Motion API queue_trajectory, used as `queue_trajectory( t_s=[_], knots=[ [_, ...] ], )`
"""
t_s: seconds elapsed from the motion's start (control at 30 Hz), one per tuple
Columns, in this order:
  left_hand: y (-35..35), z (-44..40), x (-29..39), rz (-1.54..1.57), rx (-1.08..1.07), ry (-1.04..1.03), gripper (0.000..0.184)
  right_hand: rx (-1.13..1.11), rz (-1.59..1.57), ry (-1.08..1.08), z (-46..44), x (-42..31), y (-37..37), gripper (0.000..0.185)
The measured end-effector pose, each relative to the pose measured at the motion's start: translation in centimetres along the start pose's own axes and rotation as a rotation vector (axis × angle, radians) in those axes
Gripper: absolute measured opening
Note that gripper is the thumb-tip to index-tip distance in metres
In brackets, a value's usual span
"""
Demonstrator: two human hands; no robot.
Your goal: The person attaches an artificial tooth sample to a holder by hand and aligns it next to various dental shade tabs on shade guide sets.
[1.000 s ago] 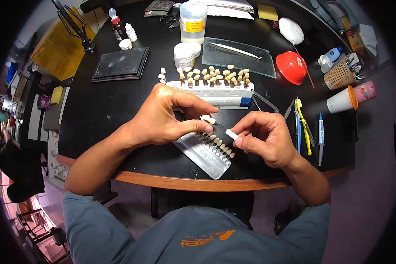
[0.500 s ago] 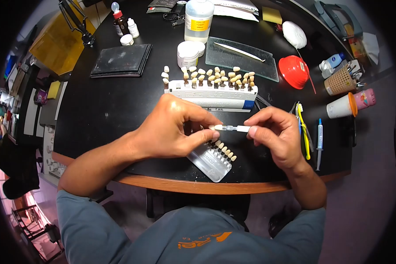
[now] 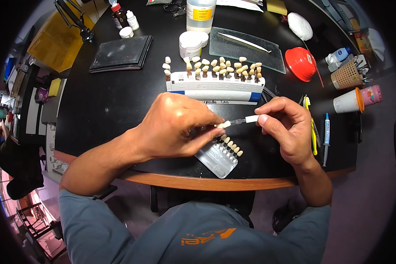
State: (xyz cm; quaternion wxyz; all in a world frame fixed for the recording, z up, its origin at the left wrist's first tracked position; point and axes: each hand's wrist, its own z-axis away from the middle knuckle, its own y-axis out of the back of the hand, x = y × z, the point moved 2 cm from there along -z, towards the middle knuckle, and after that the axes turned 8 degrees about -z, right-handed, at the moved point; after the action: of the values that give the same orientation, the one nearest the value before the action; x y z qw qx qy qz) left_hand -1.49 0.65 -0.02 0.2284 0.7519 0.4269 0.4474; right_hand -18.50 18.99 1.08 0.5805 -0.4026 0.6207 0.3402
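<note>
While the R hand [image 3: 288, 130] pinched a tab [image 3: 237, 122] btwn thumb & index tips, the L hand [image 3: 174, 125] met its other end, so the tab hung in the air over the table [image 3: 105, 101], spanning the two grips. The R pinch was closed down to the thickness of the handle [image 3: 251, 119], w/ the other fingers curled. The L thumb & index tips were nearly together on a cream bit [image 3: 220, 126], mostly hidden by the fingers; the rest of that hand was bent, back up.

As for looks, the tab had three parts: a plain white, blocky handle at the R grip; a thin, see-through greyish stem in the middle; & a small, glossy, pale cream tooth [image 3: 227, 124] right by the L fingertips. Couldn't tell if tooth & cream bit touched. The tab tilted slightly, tooth end nearer the wearer.

Just on the wearer's side of the L fingertips lay a silvery tray [image 3: 218, 166] w/ a slanting row of cream teeth [image 3: 233, 146], its far end hidden by the L hand. Beyond both grips stood a white stand [image 3: 215, 83] w/ blue trim, more tabs poking up at odd angles. R of the R grip: a yellow brush [image 3: 313, 136] & a syringe [image 3: 326, 141]; farther off, a red bowl [image 3: 300, 64].
</note>
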Motion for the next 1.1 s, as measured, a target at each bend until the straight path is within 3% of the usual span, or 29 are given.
queue_trajectory(
  t_s=[0.73, 1.1],
  knots=[
    [-1.0, 0.3, -1.4, 0.253, 0.195, 0.088, 0.018, -0.044, 0.009, 0.029, -0.2, 0.4, 0.4, 0.014],
    [-0.9, 0.4, -1.9, 0.272, 0.176, 0.133, 0.016, -0.040, 0.044, 0.065, -0.2, 1.0, -0.4, 0.017]
  ],
)
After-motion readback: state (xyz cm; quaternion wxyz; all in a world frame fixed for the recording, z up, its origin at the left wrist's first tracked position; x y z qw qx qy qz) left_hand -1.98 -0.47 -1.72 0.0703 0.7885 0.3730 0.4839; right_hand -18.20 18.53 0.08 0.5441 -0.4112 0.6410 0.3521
